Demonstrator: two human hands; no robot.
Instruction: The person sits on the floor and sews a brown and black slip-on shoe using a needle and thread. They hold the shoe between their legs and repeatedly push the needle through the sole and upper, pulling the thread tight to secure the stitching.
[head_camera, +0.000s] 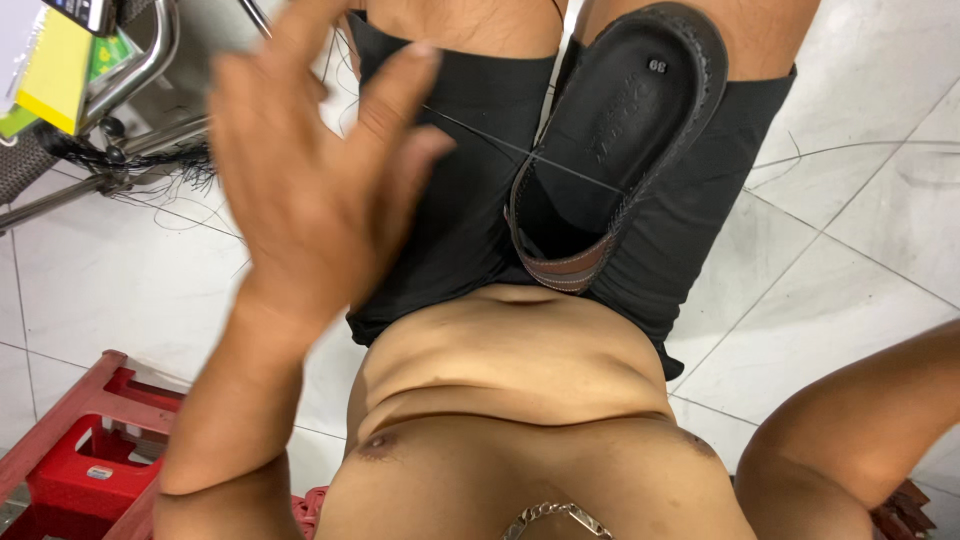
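Observation:
My left hand (310, 180) is raised in front of my lap, palm facing me, fingers spread and empty. A black sandal (610, 130) with a brown striped strap lies sole-up on my right thigh, on my black shorts (460, 210). A thin dark thread (500, 145) runs taut from beside my left fingers across the sandal's sole; I cannot tell whether a finger touches it. Only my right forearm (860, 410) shows at the lower right, and its hand is out of frame.
A red plastic stool (70, 460) stands at the lower left. At the upper left is a metal tube frame (140, 70) with a yellow and green packet (50, 70), and loose dark threads (170, 180) lie below it. White floor tiles (850, 260) surround me.

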